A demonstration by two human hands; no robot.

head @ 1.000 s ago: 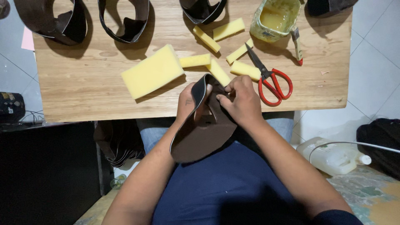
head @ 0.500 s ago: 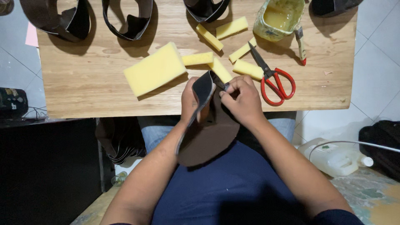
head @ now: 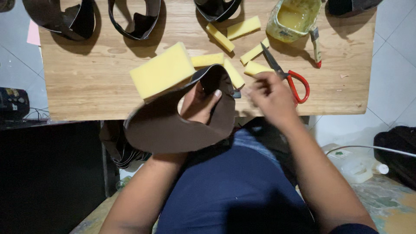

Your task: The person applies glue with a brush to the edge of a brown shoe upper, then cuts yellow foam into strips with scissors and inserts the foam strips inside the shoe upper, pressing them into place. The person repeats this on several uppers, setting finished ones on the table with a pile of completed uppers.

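Head view, grip: left hand [head: 200, 104] pinches a curved brown leather piece [head: 173, 125], thumb showing through its cut-out, just off the table's near edge above the lap.
Right hand: right hand [head: 271, 97] hovers blurred at 3 o'clock of the leather, fingers loosely spread, holding nothing that shows.
Surface: pale wooden table [head: 86, 82] with visible grain; grey tiled floor at both sides.
Foam: large yellow foam block [head: 161, 69] at 11 o'clock of the left hand, soft and matte; small yellow foam strips [head: 242, 28] cut into bars at 1 o'clock.
Scissors: red-handled scissors [head: 288, 73] just beyond the right hand, blades pointing to 11 o'clock.
Container: glue-smeared yellowish tub [head: 294, 17] at 1 o'clock, a small brush [head: 316, 45] with a red tip beside it.
Far edge: dark leather bands [head: 134, 19] standing curled in loops at 12 o'clock.
Floor right: translucent plastic jug [head: 355, 167]; black bag [head: 396, 151] at 4 o'clock.
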